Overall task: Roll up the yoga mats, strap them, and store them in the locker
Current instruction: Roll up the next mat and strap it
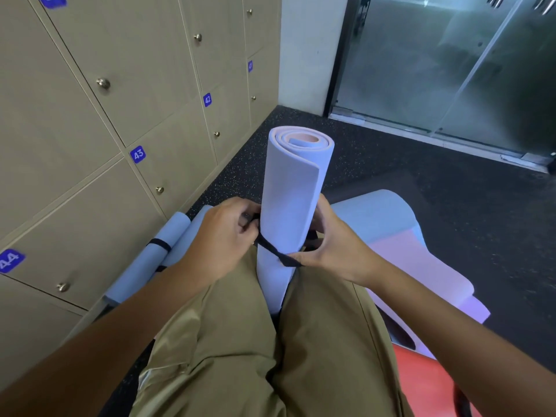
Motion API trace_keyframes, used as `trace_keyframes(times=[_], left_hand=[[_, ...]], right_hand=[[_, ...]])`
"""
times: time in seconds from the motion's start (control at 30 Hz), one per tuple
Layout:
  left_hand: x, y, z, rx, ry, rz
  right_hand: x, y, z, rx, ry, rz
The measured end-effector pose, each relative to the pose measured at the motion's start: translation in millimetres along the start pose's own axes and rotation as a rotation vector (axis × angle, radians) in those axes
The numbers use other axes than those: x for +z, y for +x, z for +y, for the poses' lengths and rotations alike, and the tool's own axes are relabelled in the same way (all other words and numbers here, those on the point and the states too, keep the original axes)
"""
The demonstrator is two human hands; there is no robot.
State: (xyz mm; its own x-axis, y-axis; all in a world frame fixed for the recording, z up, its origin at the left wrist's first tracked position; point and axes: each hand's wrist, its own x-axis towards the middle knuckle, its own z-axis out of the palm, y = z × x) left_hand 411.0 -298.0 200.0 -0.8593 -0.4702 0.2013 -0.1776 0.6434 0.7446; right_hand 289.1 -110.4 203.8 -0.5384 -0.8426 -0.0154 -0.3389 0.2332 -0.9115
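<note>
A rolled lilac yoga mat (pixel 293 191) stands upright between my knees, its open spiral end facing up. A black strap (pixel 275 251) runs slantwise across its lower part. My left hand (pixel 224 233) pinches one end of the strap at the roll's left side. My right hand (pixel 331 239) grips the other end at the right side, fingers curled around the roll. Two rolled, strapped mats (pixel 156 251) lie on the floor against the lockers on my left.
Beige closed lockers (pixel 90 130) numbered 41 to 44 line the left wall. A loosely folded lilac-and-pink mat (pixel 400 236) lies on the dark speckled floor at my right, with an orange-red object (pixel 427 383) near it. Glass doors (pixel 451 64) stand beyond.
</note>
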Motion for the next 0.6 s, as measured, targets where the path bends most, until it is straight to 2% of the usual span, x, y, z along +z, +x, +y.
trace_keyframes(times=[0.23,0.43,0.6], left_hand=[[-4.6,-4.0,-4.6,-0.026,-0.186,-0.076],[-9.8,-2.8,-2.2,0.051,-0.389,-0.334],[1.2,6.0,6.5,0.005,-0.488,-0.261]], right_hand=[[-2.6,0.6,-1.0,0.02,0.007,-0.014],[-4.2,0.3,-6.8,-0.024,0.046,-0.026],[-6.3,2.9,-10.8,-0.031,0.037,-0.08]])
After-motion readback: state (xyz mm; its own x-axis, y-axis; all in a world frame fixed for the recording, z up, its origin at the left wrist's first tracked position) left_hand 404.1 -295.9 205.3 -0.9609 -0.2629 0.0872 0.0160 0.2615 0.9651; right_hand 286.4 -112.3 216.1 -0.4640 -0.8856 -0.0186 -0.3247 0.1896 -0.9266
